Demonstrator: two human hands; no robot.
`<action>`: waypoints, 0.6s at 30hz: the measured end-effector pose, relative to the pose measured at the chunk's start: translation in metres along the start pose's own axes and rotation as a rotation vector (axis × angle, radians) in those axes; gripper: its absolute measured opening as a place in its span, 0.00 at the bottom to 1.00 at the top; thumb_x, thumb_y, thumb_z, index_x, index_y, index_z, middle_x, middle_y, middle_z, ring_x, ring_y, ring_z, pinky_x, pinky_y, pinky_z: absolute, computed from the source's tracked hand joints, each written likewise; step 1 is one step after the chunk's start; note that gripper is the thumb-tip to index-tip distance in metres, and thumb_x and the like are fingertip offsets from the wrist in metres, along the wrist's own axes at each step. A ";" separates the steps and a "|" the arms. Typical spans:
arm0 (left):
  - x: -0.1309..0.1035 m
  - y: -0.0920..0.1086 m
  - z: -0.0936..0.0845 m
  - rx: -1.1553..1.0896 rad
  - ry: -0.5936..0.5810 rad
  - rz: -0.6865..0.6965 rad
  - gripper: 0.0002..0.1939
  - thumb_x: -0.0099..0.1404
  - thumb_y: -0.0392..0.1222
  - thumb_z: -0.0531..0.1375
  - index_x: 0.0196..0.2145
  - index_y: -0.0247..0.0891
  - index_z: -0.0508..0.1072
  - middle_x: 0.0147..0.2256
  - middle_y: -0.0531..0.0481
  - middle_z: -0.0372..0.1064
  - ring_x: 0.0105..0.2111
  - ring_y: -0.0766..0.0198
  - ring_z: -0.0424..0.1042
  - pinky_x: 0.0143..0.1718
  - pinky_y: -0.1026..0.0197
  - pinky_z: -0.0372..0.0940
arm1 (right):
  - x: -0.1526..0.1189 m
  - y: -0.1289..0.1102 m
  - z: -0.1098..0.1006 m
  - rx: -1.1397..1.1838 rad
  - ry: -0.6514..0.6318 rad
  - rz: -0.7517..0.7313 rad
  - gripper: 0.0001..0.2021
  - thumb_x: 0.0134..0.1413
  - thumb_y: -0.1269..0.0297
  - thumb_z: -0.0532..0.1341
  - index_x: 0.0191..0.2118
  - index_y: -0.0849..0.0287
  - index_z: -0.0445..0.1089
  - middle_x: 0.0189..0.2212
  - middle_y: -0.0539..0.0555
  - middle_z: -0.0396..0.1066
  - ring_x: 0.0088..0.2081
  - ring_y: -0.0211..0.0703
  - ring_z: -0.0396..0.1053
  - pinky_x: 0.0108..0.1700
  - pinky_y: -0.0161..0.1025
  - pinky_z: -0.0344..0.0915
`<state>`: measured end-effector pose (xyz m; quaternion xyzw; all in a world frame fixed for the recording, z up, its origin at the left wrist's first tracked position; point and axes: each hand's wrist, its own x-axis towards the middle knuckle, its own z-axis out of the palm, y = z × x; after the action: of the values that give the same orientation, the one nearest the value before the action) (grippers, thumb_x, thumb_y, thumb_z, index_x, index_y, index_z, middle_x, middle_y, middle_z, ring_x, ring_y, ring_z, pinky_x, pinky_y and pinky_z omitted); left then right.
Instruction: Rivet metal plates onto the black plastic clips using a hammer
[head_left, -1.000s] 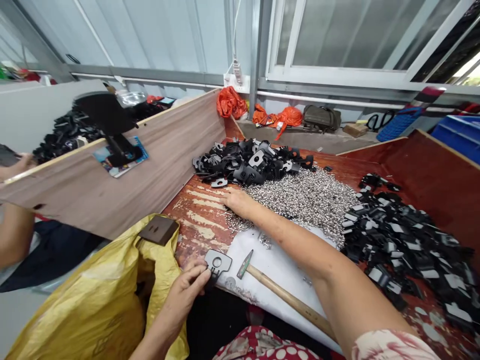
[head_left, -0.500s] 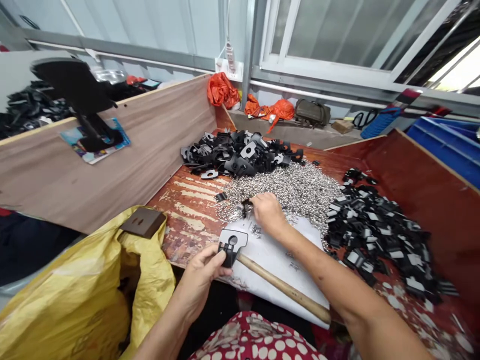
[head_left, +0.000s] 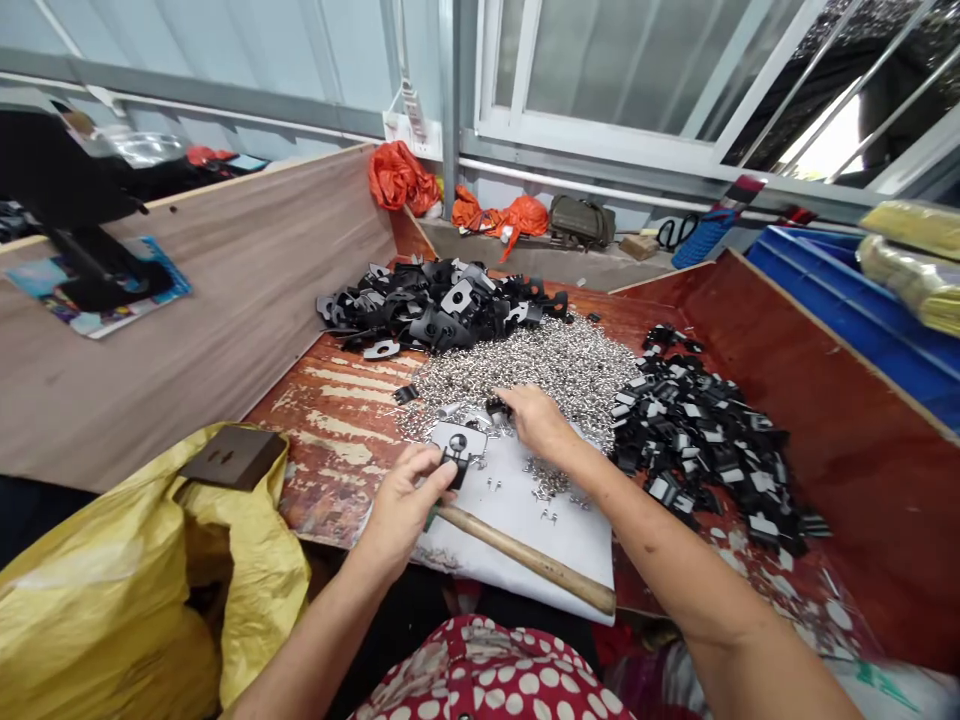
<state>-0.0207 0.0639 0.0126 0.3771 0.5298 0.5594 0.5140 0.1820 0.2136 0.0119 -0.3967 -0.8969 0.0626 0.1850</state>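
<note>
Two black heaps lie on the bench point(head_left: 322, 395), the far heap point(head_left: 439, 310) and the right heap point(head_left: 697, 435), presumably kept apart to separate different parts. Between thumb and fingers, my left hand point(head_left: 405, 495) pinches a holed plate point(head_left: 474, 440) by its near part, over the white sheet point(head_left: 517, 505), probably to leave the hole uncovered. My right hand point(head_left: 541, 422) is at a small black piece point(head_left: 496, 407) beside the metal fittings point(head_left: 555, 365); whether its fingers grip it, I cannot tell. A wooden handle point(head_left: 529, 557) crosses the sheet nearer me.

Orange plastic point(head_left: 526, 214) lies beside an olive bag point(head_left: 582, 222).
</note>
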 end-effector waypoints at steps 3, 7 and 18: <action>-0.001 0.002 -0.005 -0.004 0.048 -0.007 0.18 0.54 0.55 0.72 0.27 0.38 0.75 0.40 0.50 0.58 0.38 0.60 0.63 0.31 0.63 0.73 | -0.007 0.015 -0.007 0.088 0.152 0.144 0.10 0.65 0.71 0.56 0.43 0.61 0.75 0.39 0.57 0.75 0.43 0.48 0.68 0.49 0.43 0.64; -0.014 -0.003 -0.009 -0.075 0.083 -0.139 0.20 0.51 0.56 0.74 0.31 0.38 0.79 0.38 0.50 0.62 0.33 0.64 0.63 0.30 0.65 0.69 | -0.023 0.016 -0.009 0.204 0.225 0.240 0.13 0.67 0.68 0.51 0.44 0.61 0.73 0.35 0.53 0.75 0.35 0.43 0.71 0.39 0.37 0.66; -0.014 -0.004 0.007 0.016 0.044 0.011 0.15 0.57 0.54 0.69 0.28 0.39 0.76 0.41 0.48 0.64 0.37 0.59 0.66 0.31 0.63 0.69 | -0.035 -0.019 0.016 0.200 0.011 0.141 0.13 0.58 0.79 0.59 0.44 0.58 0.76 0.38 0.56 0.77 0.43 0.47 0.69 0.48 0.40 0.63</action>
<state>-0.0110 0.0508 0.0118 0.3718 0.5435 0.5659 0.4961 0.1845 0.1751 -0.0078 -0.4389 -0.8550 0.1625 0.2236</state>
